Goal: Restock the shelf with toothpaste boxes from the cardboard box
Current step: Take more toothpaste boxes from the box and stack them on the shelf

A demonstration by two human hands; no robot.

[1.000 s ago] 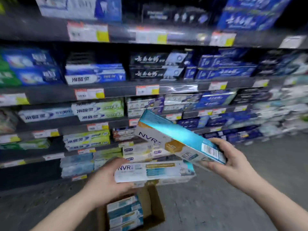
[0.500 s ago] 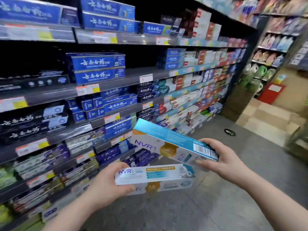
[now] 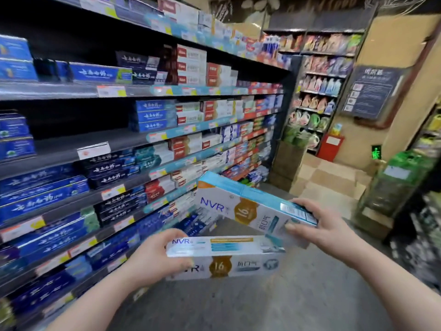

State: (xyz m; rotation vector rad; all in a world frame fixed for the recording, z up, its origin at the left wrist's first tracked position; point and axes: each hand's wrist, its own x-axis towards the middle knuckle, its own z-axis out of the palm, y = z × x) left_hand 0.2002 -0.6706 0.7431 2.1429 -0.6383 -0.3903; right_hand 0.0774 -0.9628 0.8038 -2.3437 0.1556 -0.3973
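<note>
The left hand (image 3: pixel 152 256) is wrapped around the end of one toothpaste box (image 3: pixel 229 256), held flat. The right hand (image 3: pixel 319 225) grips a second toothpaste box (image 3: pixel 245 204), tilted just above it, near the shelf (image 3: pixel 133 142).

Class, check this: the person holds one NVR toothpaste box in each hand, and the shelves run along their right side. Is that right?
Not quite. The head view shows the shelves along the person's left side. The rest stands: the left hand holds one NVR box and the right hand holds another.
</note>
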